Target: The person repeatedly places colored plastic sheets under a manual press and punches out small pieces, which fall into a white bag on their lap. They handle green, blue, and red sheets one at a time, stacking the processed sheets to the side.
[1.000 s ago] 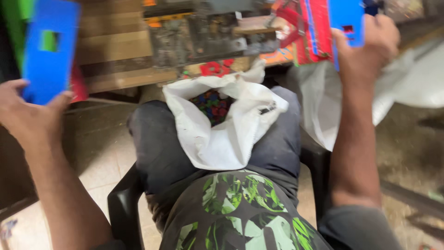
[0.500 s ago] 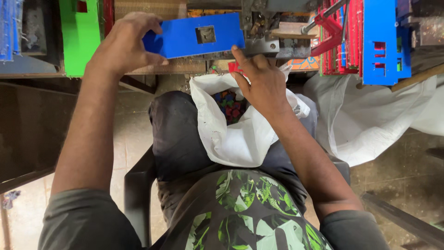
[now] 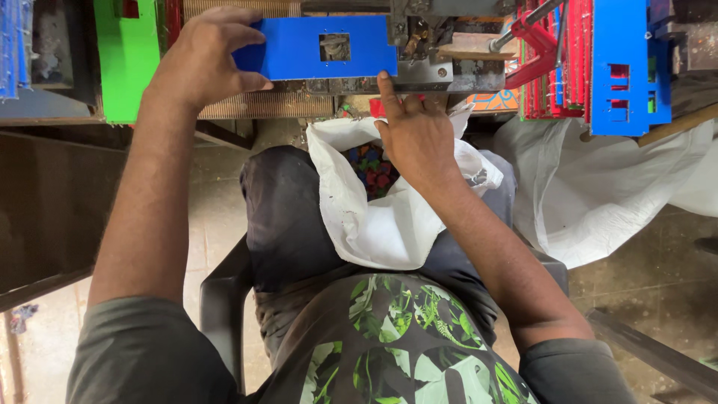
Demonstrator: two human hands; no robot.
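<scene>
A flat blue plastic plate (image 3: pixel 314 49) with a square hole in its middle lies across the bed of a metal punching machine (image 3: pixel 422 41). My left hand (image 3: pixel 206 52) grips the plate's left end. My right hand (image 3: pixel 415 131) rests below the plate's right end, its forefinger pressed up against the lower edge. Between my knees hangs a white sack (image 3: pixel 381 209), open at the top, with small coloured offcuts inside.
A green plastic sheet (image 3: pixel 127 56) stands at the left of the bench. Blue punched plates (image 3: pixel 624 67) and red ones (image 3: pixel 561 71) stand at the right. A large white sack (image 3: pixel 598 187) lies right of my leg. I sit on a dark plastic chair (image 3: pixel 221 299).
A second ago each hand held a blue plate out wide. Both hands came inward; one plate now lies on the machine, slid a little further right, and my right hand has dropped its plate.
</scene>
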